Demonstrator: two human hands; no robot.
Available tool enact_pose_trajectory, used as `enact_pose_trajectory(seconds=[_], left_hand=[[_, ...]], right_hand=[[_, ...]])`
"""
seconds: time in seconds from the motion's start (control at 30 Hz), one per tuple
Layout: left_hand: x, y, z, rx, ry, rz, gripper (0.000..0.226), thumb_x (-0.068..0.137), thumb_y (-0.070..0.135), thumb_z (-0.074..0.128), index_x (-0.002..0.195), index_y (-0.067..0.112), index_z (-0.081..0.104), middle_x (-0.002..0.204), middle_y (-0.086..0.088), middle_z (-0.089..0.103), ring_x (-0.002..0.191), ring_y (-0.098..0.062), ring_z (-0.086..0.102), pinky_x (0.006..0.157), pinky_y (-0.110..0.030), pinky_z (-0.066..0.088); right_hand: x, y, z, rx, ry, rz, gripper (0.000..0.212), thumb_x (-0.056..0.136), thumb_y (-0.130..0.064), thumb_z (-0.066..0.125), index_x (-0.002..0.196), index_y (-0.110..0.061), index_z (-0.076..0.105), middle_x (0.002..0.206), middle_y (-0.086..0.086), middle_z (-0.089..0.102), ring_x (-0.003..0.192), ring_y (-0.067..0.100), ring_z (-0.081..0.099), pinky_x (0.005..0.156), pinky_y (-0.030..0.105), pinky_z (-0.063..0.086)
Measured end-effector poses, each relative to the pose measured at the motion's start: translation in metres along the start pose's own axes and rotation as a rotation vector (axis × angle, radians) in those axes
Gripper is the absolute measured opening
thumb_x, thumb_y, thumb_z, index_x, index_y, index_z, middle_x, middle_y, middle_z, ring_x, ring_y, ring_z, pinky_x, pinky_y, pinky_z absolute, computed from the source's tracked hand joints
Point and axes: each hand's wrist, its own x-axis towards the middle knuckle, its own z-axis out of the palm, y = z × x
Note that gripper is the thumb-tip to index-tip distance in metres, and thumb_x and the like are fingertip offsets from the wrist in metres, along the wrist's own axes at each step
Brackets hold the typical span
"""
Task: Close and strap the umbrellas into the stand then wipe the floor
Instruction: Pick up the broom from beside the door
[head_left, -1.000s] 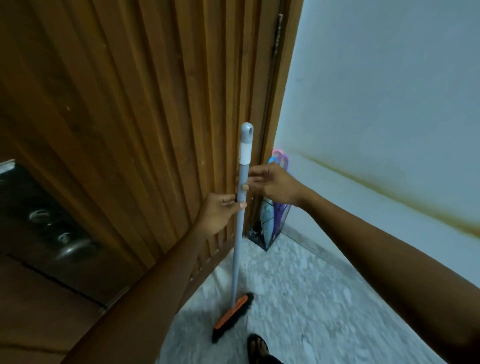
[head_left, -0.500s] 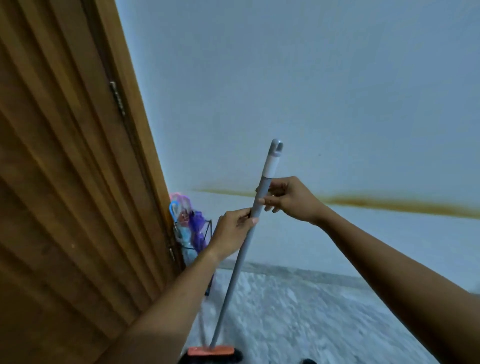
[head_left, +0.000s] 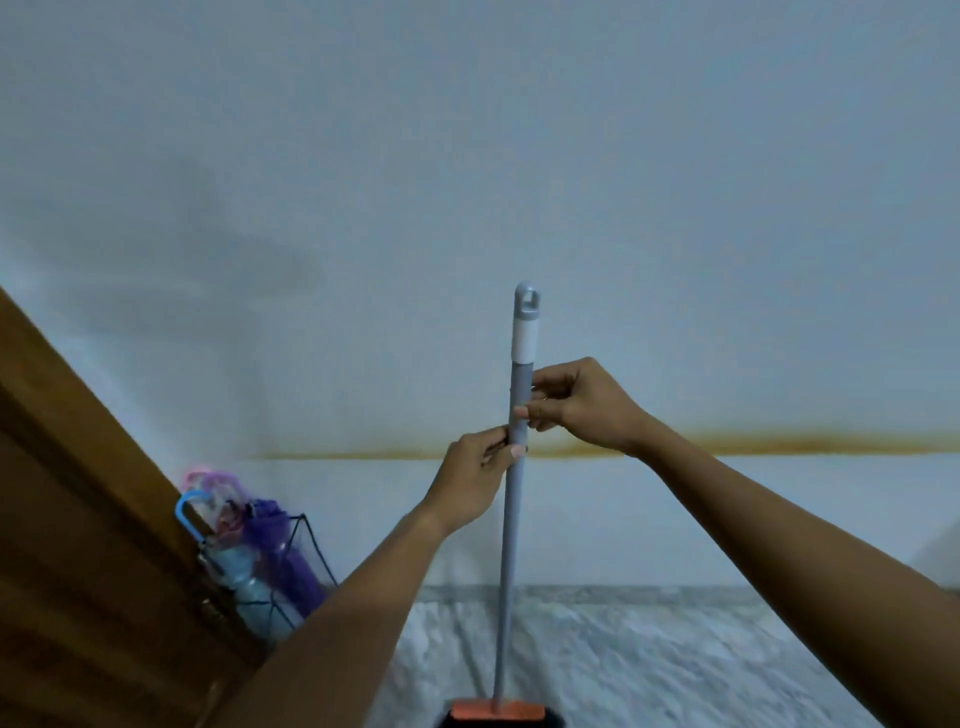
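Observation:
A grey mop handle (head_left: 511, 514) stands almost upright in the middle of the view, with a white band and a hanging loop at its top. Its orange and black head (head_left: 496, 713) rests on the floor at the bottom edge. My left hand (head_left: 475, 480) grips the handle from the left. My right hand (head_left: 576, 405) holds it just above, fingers pinched around the shaft. Closed umbrellas (head_left: 260, 551), blue, pink and purple, stand in a black wire stand (head_left: 306, 561) at the lower left.
A wooden door (head_left: 78, 519) fills the lower left corner, right beside the stand. A pale wall (head_left: 467, 156) with a brown horizontal stain faces me. The grey marbled floor (head_left: 649, 665) stretches to the right of the mop.
The view has swung right, away from the door and onto the wall. The mop handle has gone from tilted to nearly upright, and both hands have kept their hold on it.

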Motion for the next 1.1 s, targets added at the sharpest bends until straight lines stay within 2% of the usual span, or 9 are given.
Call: enact_pose_trajectory(seconds=[0.2,0.37,0.6,0.67,0.77,0.8,0.97,1.03,1.1], left_hand=[[0.063,-0.008,0.038,-0.015,0.002,-0.032,0.019,0.1,0.016,0.055,0.108,0.018,0.072,0.105,0.001,0.074,0.104,-0.01,0.068,0.099,-0.035,0.053],[0.093,-0.01,0.05,0.003,-0.016,-0.043,0.021,0.101,0.016,0.055,0.113,0.015,0.071,0.109,0.002,0.074,0.105,-0.008,0.068,0.099,-0.029,0.052],[0.114,-0.02,0.053,0.045,-0.005,-0.083,0.023,0.101,0.022,0.054,0.117,0.015,0.069,0.112,0.003,0.073,0.108,-0.011,0.067,0.098,-0.029,0.052],[0.118,-0.025,0.051,0.08,0.002,-0.091,0.022,0.101,0.022,0.054,0.115,0.015,0.069,0.108,0.003,0.073,0.103,-0.012,0.067,0.092,-0.025,0.053],[0.122,-0.035,0.048,0.13,0.023,-0.118,0.023,0.101,0.024,0.053,0.116,0.016,0.069,0.1,0.003,0.071,0.089,-0.009,0.063,0.075,-0.009,0.045],[0.124,-0.037,0.047,0.129,0.039,-0.128,0.024,0.101,0.025,0.053,0.118,0.017,0.068,0.097,0.004,0.068,0.088,-0.009,0.063,0.073,-0.007,0.044],[0.139,-0.048,0.044,0.113,0.103,-0.166,0.024,0.1,0.032,0.052,0.116,0.023,0.069,0.099,0.003,0.069,0.099,-0.019,0.068,0.085,-0.027,0.052],[0.143,-0.051,0.04,0.098,0.111,-0.163,0.024,0.1,0.033,0.053,0.116,0.025,0.07,0.103,0.003,0.073,0.1,-0.016,0.069,0.091,-0.032,0.054],[0.146,-0.052,0.038,0.094,0.127,-0.159,0.022,0.1,0.032,0.054,0.114,0.025,0.07,0.101,0.003,0.074,0.098,-0.014,0.069,0.092,-0.034,0.054]], right_hand=[[0.034,0.036,-0.053,-0.003,-0.052,0.037,0.01,0.084,-0.009,0.079,0.092,-0.004,0.077,0.083,0.015,0.076,0.072,0.019,0.067,0.075,0.036,0.06],[0.049,0.054,-0.073,0.013,-0.019,0.032,0.011,0.083,-0.009,0.08,0.092,-0.004,0.078,0.081,0.013,0.076,0.071,0.019,0.066,0.074,0.035,0.061],[0.07,0.07,-0.082,-0.003,-0.049,0.031,0.01,0.084,-0.011,0.08,0.093,-0.006,0.079,0.085,0.021,0.075,0.071,0.019,0.064,0.076,0.04,0.061],[0.075,0.075,-0.08,-0.011,-0.064,0.036,0.01,0.084,-0.01,0.08,0.093,-0.007,0.079,0.082,0.019,0.075,0.068,0.016,0.063,0.075,0.039,0.06],[0.081,0.083,-0.073,-0.014,-0.061,0.049,0.013,0.084,-0.012,0.08,0.096,-0.008,0.079,0.08,0.015,0.076,0.067,0.015,0.063,0.076,0.042,0.06],[0.083,0.085,-0.071,-0.016,-0.047,0.049,0.013,0.084,-0.013,0.08,0.096,-0.009,0.08,0.079,0.013,0.076,0.067,0.016,0.063,0.076,0.042,0.06],[0.102,0.089,-0.063,-0.089,-0.011,0.02,0.01,0.087,-0.019,0.076,0.096,-0.017,0.079,0.078,0.008,0.076,0.072,0.035,0.067,0.075,0.045,0.06],[0.109,0.091,-0.062,-0.112,-0.011,0.025,0.014,0.087,-0.02,0.075,0.1,-0.019,0.08,0.078,0.001,0.077,0.075,0.032,0.068,0.074,0.044,0.06],[0.115,0.095,-0.061,-0.138,-0.017,0.025,0.015,0.088,-0.021,0.074,0.103,-0.021,0.08,0.077,-0.004,0.077,0.069,0.022,0.065,0.072,0.04,0.058]])
